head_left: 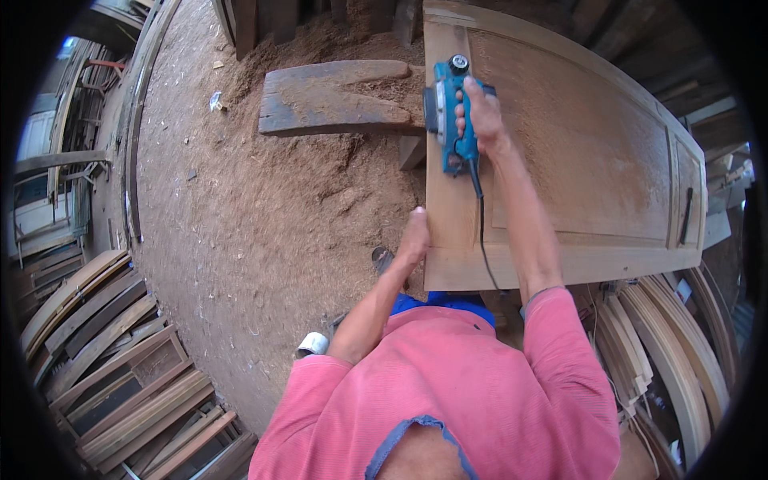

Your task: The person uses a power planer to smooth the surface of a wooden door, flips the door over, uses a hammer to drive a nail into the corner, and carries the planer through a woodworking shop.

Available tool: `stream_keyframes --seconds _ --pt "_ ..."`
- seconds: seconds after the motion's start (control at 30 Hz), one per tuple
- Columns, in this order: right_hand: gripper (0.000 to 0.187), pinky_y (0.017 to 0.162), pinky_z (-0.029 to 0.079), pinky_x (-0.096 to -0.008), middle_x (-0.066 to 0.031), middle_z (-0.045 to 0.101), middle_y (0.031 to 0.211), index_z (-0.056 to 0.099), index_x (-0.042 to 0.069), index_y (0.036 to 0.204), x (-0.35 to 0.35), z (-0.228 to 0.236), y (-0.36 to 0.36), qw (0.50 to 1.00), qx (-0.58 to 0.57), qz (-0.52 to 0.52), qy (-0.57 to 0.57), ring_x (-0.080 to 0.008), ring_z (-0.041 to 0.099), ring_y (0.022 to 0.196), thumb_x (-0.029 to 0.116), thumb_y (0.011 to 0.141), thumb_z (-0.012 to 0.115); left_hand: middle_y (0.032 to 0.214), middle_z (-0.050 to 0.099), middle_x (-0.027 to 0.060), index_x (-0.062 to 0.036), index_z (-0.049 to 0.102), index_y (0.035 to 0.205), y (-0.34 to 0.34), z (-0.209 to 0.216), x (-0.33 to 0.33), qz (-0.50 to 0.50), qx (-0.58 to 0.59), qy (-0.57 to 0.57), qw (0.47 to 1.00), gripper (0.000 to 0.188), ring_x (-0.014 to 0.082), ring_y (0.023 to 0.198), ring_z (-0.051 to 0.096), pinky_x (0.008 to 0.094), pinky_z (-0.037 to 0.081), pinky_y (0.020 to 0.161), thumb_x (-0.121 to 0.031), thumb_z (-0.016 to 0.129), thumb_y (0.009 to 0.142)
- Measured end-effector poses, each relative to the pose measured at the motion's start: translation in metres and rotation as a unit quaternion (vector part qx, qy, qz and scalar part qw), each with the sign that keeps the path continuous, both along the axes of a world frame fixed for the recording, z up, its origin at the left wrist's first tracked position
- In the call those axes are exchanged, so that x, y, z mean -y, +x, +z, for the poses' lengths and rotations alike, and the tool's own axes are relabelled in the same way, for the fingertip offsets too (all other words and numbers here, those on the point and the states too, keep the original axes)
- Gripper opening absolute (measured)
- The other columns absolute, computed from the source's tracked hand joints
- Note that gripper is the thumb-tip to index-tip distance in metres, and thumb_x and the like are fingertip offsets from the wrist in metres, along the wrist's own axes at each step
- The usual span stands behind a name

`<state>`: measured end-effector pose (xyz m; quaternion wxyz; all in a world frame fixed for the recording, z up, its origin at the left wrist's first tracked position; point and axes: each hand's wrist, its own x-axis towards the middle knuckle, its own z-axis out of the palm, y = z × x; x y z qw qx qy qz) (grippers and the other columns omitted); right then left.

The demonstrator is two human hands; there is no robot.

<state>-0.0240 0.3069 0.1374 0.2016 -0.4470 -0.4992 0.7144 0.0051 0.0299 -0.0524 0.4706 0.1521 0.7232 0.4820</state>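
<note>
"First, right hand (486, 116)?"
"Wrapped round one blue planer (450, 128), on the left side of the wooden door (576, 136), black cord (482, 220) trailing."
"Left hand (414, 240)?"
"At the door's edge; whether gripping, cannot tell."

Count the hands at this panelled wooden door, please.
2: the right hand grips the blue electric planer on the panelled wooden door; the left hand is at the door's left edge, lower in view.
</note>
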Motion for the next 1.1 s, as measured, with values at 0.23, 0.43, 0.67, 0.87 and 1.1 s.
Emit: stream_keyframes --seconds 0.23,0.43,0.67,0.87,1.1 --pt "0.043 0.044 0.042 -0.0261 -0.0002 0.052 0.064 0.054 0.007 0.09 0.106 0.003 0.074 0.999 -0.011 -0.002 -0.038 -0.01 0.05 0.05 0.05 0.093 0.057 0.102 0.065 0.01 -0.0043 0.048 0.129 -0.024 0.046 0.048 0.007 0.399 0.051 0.916 0.074 0.0162 0.075 0.057 0.0329 0.046 0.072 -0.065 0.018 0.099" --pt "0.041 0.046 0.042 -0.0272 -0.0016 0.052 0.063 0.056 0.005 0.086 0.198 0.017 0.121 0.999 -0.006 -0.007 -0.038 -0.0108 0.05 0.05 0.046 0.094 0.055 0.106 0.064 0.0119 -0.0036 0.049 0.129 -0.025 0.032 0.062 0.024 0.485 0.116 0.867 0.08 0.0199 0.082 0.059 0.0358 0.048 0.076 -0.07 0.019 0.096" --pt "0.045 0.049 0.042 -0.0269 -0.0024 0.053 0.063 0.057 0.003 0.089 0.286 0.023 0.18 0.998 0.052 0.018 -0.001 -0.0107 0.05 0.052 0.047 0.094 0.052 0.101 0.066 0.0091 -0.0047 0.052 0.121 -0.02 0.063 0.052 0.095 0.522 0.111 0.841 0.079 0.0226 0.083 0.06 0.0388 0.049 0.074 -0.071 0.019 0.094" --pt "0.046 0.05 0.042 -0.0262 -0.0027 0.053 0.063 0.057 0.002 0.091 0.33 0.035 0.211 0.997 0.059 0.021 -0.035 -0.0094 0.051 0.053 0.047 0.094 0.054 0.109 0.066 0.0139 0.0018 0.047 0.129 -0.033 0.033 0.061 0.031 0.523 0.157 0.837 0.085 0.0225 0.084 0.06 0.0382 0.048 0.074 -0.071 0.019 0.094" --pt "0.048 0.049 0.044 -0.0265 -0.0017 0.053 0.063 0.056 0.002 0.086 0.306 0.027 0.179 0.997 0.075 -0.003 0.023 -0.0092 0.052 0.053 0.05 0.094 0.054 0.111 0.065 0.0176 0.0028 0.046 0.131 -0.029 0.043 0.052 0.068 0.524 0.131 0.838 0.084 0.0297 0.098 0.062 0.0437 0.047 0.092 -0.069 0.018 0.096"
